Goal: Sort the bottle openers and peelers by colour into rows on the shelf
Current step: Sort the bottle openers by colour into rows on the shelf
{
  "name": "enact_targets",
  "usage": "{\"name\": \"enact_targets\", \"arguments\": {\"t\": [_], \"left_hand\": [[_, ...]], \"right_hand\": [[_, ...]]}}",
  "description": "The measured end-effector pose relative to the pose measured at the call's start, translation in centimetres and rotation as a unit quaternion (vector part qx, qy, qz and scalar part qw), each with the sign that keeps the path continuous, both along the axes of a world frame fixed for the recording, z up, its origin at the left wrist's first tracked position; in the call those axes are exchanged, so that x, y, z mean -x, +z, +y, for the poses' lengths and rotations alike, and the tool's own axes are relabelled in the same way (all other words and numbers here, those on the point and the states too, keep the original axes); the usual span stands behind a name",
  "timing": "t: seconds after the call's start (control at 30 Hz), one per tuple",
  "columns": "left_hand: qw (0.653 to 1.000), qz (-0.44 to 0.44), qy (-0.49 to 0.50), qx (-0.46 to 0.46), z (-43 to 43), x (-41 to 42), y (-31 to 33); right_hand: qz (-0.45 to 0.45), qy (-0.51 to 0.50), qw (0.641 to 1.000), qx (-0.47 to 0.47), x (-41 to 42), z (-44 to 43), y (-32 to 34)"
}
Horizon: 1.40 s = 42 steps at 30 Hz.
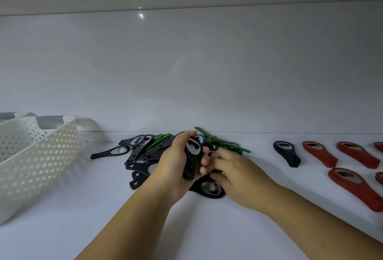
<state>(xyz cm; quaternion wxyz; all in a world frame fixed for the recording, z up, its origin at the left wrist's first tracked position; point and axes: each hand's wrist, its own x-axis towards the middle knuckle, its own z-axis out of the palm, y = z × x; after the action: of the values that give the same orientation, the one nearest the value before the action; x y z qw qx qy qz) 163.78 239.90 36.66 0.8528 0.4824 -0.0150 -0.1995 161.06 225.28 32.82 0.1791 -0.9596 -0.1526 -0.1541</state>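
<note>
Starting left: white perforated plastic basket (41, 156). Mid-shelf, unsorted pile of black and green flat tools (145, 156). Left hand (176, 168) grips stacked black bottle openers (191, 156); right hand (236, 177) curled on pile, grasp unclear. Sorted already: black stack (287, 154), red opener stacks (320, 153).

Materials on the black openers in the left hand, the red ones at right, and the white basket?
Black openers in the left hand: matte body, probably plastic or a rubber coat; the shiny grey insert looks like metal.
Red openers: same matte body, same bright insert.
Basket: off-white moulded plastic, likely, by its even holes; grey handle trim, unclear.
</note>
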Motion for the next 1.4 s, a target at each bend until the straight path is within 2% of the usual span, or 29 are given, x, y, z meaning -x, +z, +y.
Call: {"name": "enact_targets", "arguments": {"t": [0.07, 0.13, 0.2, 0.27, 0.33, 0.43, 0.6, 0.7, 0.8, 0.87, 0.93, 1.0, 1.13, 1.23, 1.4], "left_hand": [[0.997, -0.051, 0.058, 0.003, 0.1, -0.4, 0.0], [0.981, -0.136, 0.131, -0.037, 0.6, -0.9, 0.2], [0.968, -0.189, 0.142, -0.086, 1.0, -0.9, 0.4], [0.97, -0.191, 0.082, -0.126, 0.8, -0.1, 0.4], [0.971, -0.186, -0.022, -0.15, 0.0, 1.2, 0.1], [0.956, -0.2, -0.161, -0.138, -0.9, 2.5, -0.4], [0.944, -0.216, -0.222, -0.112, -0.8, 2.3, -0.7], [0.95, -0.195, -0.232, -0.069, -0.6, 1.9, -0.9], [0.971, -0.164, -0.17, -0.045, -0.5, 1.0, -1.1], [0.978, -0.175, -0.107, -0.04, -0.5, 0.7, -1.2], [0.978, -0.196, -0.051, -0.05, -0.5, 0.5, -1.2], [0.975, -0.213, -0.015, -0.067, -0.5, 0.5, -1.2], [0.968, -0.234, -0.042, -0.079, -0.9, 1.3, -1.3], [0.956, -0.257, -0.086, -0.11, -1.5, 2.0, -1.6], [0.931, -0.323, -0.087, -0.143, -2.1, 2.8, -1.9]], "right_hand": [[-0.056, -0.012, 0.998, -0.027, 0.0, -0.5, 0.4], [-0.136, -0.035, 0.988, -0.059, 0.3, -1.5, 1.3], [-0.2, -0.046, 0.974, -0.093, 0.6, -2.7, 2.1], [-0.235, -0.026, 0.962, -0.137, 1.1, -3.2, 2.6], [-0.239, 0.005, 0.955, -0.175, 1.6, -2.9, 2.7], [-0.222, 0.019, 0.956, -0.192, 1.8, -2.3, 2.6], [-0.224, 0.027, 0.948, -0.222, 2.0, -1.8, 2.9], [-0.185, 0.037, 0.941, -0.282, 2.4, -1.2, 2.8], [-0.129, -0.03, 0.936, -0.327, 2.7, -1.5, 3.3], [-0.005, -0.058, 0.95, -0.306, 2.6, -2.1, 3.6], [0.14, -0.042, 0.953, -0.266, 2.8, -2.3, 3.5], [0.212, -0.007, 0.946, -0.244, 3.0, -1.9, 3.2], [0.234, 0.052, 0.933, -0.267, 3.1, -1.0, 3.0], [0.25, 0.028, 0.93, -0.268, 3.2, -1.1, 3.2], [0.279, 0.045, 0.919, -0.275, 3.3, -1.7, 3.4]]}}
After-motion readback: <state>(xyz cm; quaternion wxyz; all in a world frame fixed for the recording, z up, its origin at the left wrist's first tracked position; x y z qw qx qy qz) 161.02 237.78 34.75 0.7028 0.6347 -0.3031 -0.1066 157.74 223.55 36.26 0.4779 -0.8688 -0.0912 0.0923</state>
